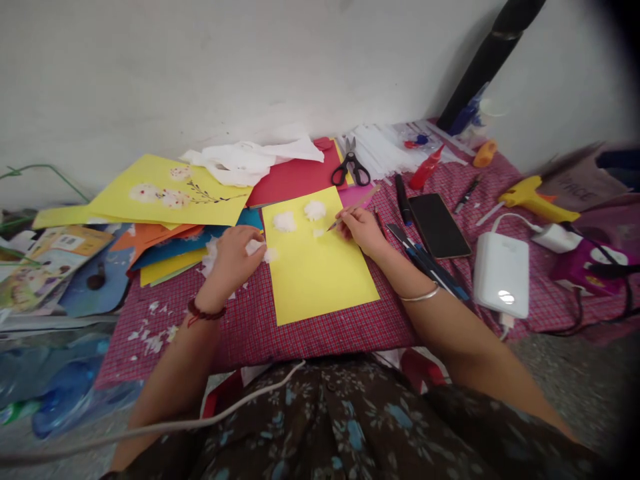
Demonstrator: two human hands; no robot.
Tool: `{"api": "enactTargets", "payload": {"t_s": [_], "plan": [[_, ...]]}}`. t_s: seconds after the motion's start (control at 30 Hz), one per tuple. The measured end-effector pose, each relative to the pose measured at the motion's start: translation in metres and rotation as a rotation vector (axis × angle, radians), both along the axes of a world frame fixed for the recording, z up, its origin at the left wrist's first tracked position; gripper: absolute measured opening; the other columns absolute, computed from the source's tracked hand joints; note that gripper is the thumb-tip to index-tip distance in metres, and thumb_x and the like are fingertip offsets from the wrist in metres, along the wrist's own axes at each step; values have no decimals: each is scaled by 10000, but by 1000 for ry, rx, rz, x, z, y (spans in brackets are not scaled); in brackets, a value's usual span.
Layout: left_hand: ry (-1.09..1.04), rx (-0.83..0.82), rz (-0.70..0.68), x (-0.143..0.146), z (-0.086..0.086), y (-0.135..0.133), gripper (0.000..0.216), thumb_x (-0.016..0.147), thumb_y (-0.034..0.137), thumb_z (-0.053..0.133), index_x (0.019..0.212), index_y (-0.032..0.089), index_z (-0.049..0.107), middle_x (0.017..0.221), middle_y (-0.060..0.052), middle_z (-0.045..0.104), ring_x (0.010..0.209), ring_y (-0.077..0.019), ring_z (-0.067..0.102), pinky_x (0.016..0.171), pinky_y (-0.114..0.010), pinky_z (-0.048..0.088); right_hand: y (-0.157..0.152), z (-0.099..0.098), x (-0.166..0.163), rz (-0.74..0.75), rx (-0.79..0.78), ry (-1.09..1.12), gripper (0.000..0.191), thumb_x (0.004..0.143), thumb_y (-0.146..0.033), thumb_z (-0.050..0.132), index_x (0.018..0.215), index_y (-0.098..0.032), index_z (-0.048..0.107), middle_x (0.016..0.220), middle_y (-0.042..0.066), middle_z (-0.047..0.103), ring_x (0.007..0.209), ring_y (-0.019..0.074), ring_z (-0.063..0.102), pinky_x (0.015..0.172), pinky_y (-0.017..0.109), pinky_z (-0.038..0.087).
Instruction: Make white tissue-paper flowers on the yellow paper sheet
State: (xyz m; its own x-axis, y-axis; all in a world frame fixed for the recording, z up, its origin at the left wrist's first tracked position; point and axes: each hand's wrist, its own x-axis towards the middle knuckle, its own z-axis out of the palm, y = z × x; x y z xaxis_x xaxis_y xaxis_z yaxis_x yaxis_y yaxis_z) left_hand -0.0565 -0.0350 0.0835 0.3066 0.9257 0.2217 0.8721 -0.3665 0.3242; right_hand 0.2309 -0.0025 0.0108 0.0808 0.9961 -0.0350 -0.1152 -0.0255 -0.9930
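A yellow sheet of paper (320,280) lies before me with two fluffy white tissue tufts, one left (285,222) and one right (315,211), near its top. A small pale patch (319,233) shows below the right tuft. My right hand (359,229) is closed around a thin pencil-like stick (372,193), its dark tip down by that patch; whether it is a pencil or a brush I cannot tell. At the sheet's left edge my left hand (239,255) has its fingers curled around a bit of white tissue (254,247). More torn tissue (210,257) lies beside the wrist.
Behind are black scissors (351,167), red paper (300,175) and crumpled white tissue (245,160). A decorated yellow sheet (170,193) tops coloured papers at left. On the right are a phone (440,225), a cutter (425,260), a white power bank (501,275) and a yellow glue gun (537,200).
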Motion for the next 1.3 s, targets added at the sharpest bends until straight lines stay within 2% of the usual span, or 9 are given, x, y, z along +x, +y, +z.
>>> {"api": "enactTargets", "payload": {"t_s": [0.2,0.47,0.57,0.67,0.77,0.83,0.93,1.07,1.3], "plan": [[315,-140,-33,5,-28,20,346,804,228,602,1144,187,650,1365,-141,572,1310,-356,442,1086,-533,293,0,3,0,7,-22,15,164,918,-164,521,766,-159,585,528,-53,568,371,58,488,366,167,386],[262,-306,-27,7,-29,34,66,750,174,617,800,195,655,1369,-98,572,1315,-333,448,1077,-519,328,0,3,-1,11,-28,4,189,925,-115,482,776,-154,591,533,-48,575,363,64,488,357,175,381],[147,-209,-62,5,-20,31,47,715,152,613,688,190,606,1284,-99,609,1257,-313,502,1083,-506,342,0,4,-1,11,-34,-2,202,931,-104,465,774,-154,584,526,-50,569,366,65,490,355,172,380],[-111,-108,-97,3,5,17,42,737,213,615,721,196,581,1242,-95,619,1205,-277,548,1083,-472,367,1,5,-1,31,-40,-3,219,936,-99,453,764,-158,573,518,-55,560,367,64,488,356,171,384],[-401,-210,-73,3,27,3,124,774,283,617,744,209,522,1086,-69,670,1044,-227,622,936,-391,475,1,4,-1,43,-37,-5,213,937,-94,451,776,-158,575,527,-59,564,373,60,493,360,164,389],[-478,-283,-47,5,32,0,136,787,299,607,760,213,505,941,-53,681,878,-193,637,792,-336,504,1,4,-1,40,-35,-3,206,938,-96,451,785,-158,575,533,-60,569,375,57,494,363,161,389],[-236,-262,-26,7,21,9,105,790,283,581,855,201,576,850,-45,668,764,-187,611,720,-332,489,0,5,-1,38,-45,-4,208,943,-102,447,787,-160,570,529,-63,565,371,56,490,363,162,385],[175,-256,-99,9,-5,30,200,734,203,557,915,166,633,944,-106,689,888,-261,625,834,-408,475,0,6,-1,42,-51,-7,219,943,-94,439,777,-162,565,526,-67,555,369,54,487,364,161,381],[128,-468,-135,8,-23,39,396,667,204,514,1046,155,620,747,-38,630,679,-212,589,628,-320,447,0,1,0,40,-5,-39,192,931,-111,461,783,-164,573,537,-61,555,375,63,486,372,178,380]]}}
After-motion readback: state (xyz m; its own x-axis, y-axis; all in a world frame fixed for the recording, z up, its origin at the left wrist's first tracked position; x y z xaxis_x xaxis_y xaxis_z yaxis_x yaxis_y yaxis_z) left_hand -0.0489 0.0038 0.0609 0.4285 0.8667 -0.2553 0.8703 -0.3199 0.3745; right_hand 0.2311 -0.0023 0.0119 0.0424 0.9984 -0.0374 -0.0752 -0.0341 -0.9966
